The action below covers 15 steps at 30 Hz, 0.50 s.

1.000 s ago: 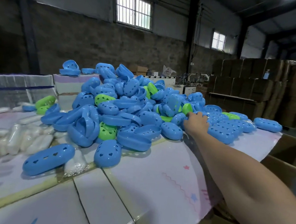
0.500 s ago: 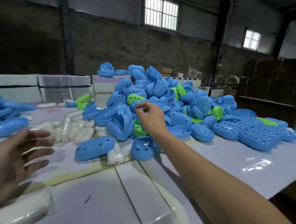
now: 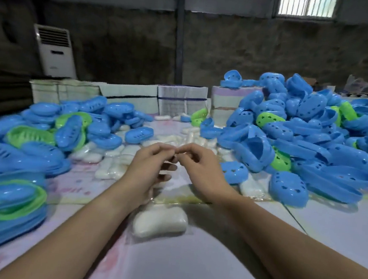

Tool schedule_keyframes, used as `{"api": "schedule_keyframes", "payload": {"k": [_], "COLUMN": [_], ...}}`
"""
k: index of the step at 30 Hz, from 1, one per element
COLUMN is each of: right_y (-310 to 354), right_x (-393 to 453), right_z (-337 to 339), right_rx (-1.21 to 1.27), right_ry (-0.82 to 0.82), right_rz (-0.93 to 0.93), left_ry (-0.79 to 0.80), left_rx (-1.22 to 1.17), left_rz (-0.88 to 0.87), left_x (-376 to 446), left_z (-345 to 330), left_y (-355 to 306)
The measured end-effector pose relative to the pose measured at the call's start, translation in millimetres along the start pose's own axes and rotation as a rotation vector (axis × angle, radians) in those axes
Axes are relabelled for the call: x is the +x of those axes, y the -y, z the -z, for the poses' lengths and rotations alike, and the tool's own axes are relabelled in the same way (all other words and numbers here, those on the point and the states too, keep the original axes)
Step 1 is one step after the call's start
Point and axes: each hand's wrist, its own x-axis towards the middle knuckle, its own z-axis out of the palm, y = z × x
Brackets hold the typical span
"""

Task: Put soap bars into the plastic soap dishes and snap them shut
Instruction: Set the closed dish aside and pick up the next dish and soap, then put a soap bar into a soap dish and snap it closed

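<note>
My left hand [image 3: 151,167] and my right hand [image 3: 202,170] meet at table centre, fingers curled and fingertips touching. Together they pinch the top of a clear plastic wrapper. A white soap bar [image 3: 159,223] lies in that wrapper on the table just below my wrists. More wrapped white soap bars [image 3: 113,166] lie beyond my hands. A big heap of blue and green plastic soap dishes [image 3: 302,139] rises on the right. Another heap of open dish halves [image 3: 32,138] spreads along the left. One shut blue dish [image 3: 288,185] sits near my right hand.
Bundled white stacks [image 3: 137,96] line the table's far edge. A white floor-standing air conditioner [image 3: 54,50] stands against the dark back wall. The pale table surface [image 3: 188,270] stretches toward me between my forearms.
My view has swung left and down. My right hand came back from the dish heap, my left hand rose from the side, and both now meet over the wrapped soap.
</note>
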Motion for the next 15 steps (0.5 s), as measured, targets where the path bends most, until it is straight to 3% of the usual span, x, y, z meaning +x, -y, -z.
{"api": "schedule_keyframes", "payload": {"k": [5, 9, 15], "right_y": [-6.8, -7.2, -1.5], "right_x": [-0.8, -2.1, -6.9], "right_z": [2.4, 3.9, 0.3], "right_rx": [-0.080, -0.134, -0.200], "right_ry": [0.052, 0.103, 0.212], "right_rz": [0.021, 0.045, 0.104], "left_ry": [-0.055, -0.234, -0.466], "left_rx": [0.200, 0.435, 0.954], "left_rz": [-0.086, -0.164, -0.116], "left_x": [3.4, 21.4, 55.9], "left_z": [9.9, 37.0, 100.8], "left_y": [-2.6, -5.1, -22.6]}}
